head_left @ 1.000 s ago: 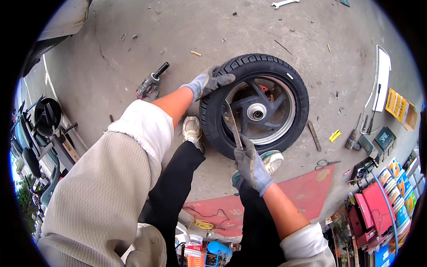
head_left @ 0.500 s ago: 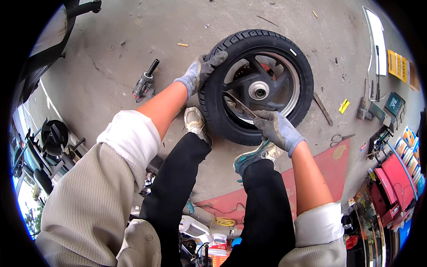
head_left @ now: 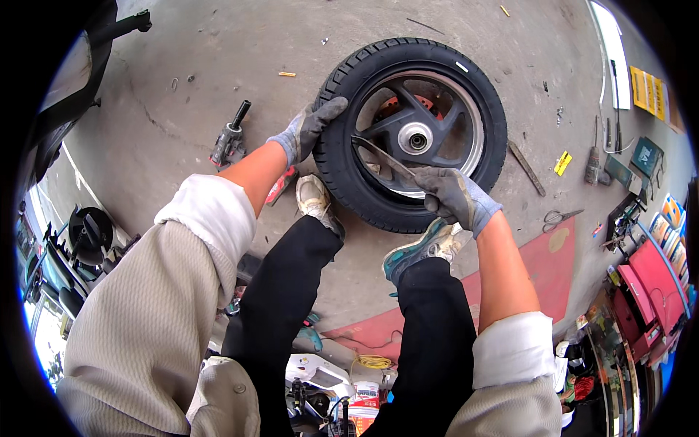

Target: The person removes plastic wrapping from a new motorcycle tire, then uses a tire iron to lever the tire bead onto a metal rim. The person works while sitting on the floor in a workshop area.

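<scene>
A black tyre (head_left: 496,120) on a dark spoked wheel rim (head_left: 450,133) lies flat on the floor before my feet. My left hand (head_left: 312,128), in a grey work glove, grips the tyre's left side, thumb and fingers over the sidewall. In my gloved right hand (head_left: 451,195) is a metal tyre lever (head_left: 384,158), fingers closed round its near end. The lever slants across the lower left of the rim, its far tip at the inner edge of the tyre. Whether the tip is under the bead I cannot tell. A reddish brake disc (head_left: 389,108) shows behind the spokes.
An impact wrench (head_left: 231,138) lies left of the wheel. To the right are a flat metal bar (head_left: 526,167), scissors (head_left: 562,218), a yellow packet (head_left: 562,163) and a screwdriver-like tool (head_left: 593,156). My shoes stand close to the tyre. A red mat (head_left: 553,269) lies at lower right.
My left hand has slid nearer to me along the tyre's left side. The lever's tip has shifted left, from over the rim to the tyre's inner edge. The view has shifted slightly.
</scene>
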Available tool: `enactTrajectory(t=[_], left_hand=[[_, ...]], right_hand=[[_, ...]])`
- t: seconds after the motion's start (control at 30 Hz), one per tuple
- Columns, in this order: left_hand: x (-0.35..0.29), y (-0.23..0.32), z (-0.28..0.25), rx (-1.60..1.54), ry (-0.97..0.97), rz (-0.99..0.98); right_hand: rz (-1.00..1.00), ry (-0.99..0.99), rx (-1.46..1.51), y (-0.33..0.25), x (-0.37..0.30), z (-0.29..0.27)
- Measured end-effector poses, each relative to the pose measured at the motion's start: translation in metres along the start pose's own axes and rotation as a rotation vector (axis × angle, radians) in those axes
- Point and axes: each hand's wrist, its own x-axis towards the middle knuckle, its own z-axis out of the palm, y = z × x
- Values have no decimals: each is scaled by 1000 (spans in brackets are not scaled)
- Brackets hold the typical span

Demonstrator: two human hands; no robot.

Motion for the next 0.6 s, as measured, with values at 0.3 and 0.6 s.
enactTrajectory(t=[0.3,0.6], left_hand=[[-7,2,-1,7,47,12],[-15,9,9,-144,138,-84]], right_hand=[[359,-96,403,-67,3,33],[413,65,720,-67,3,70]])
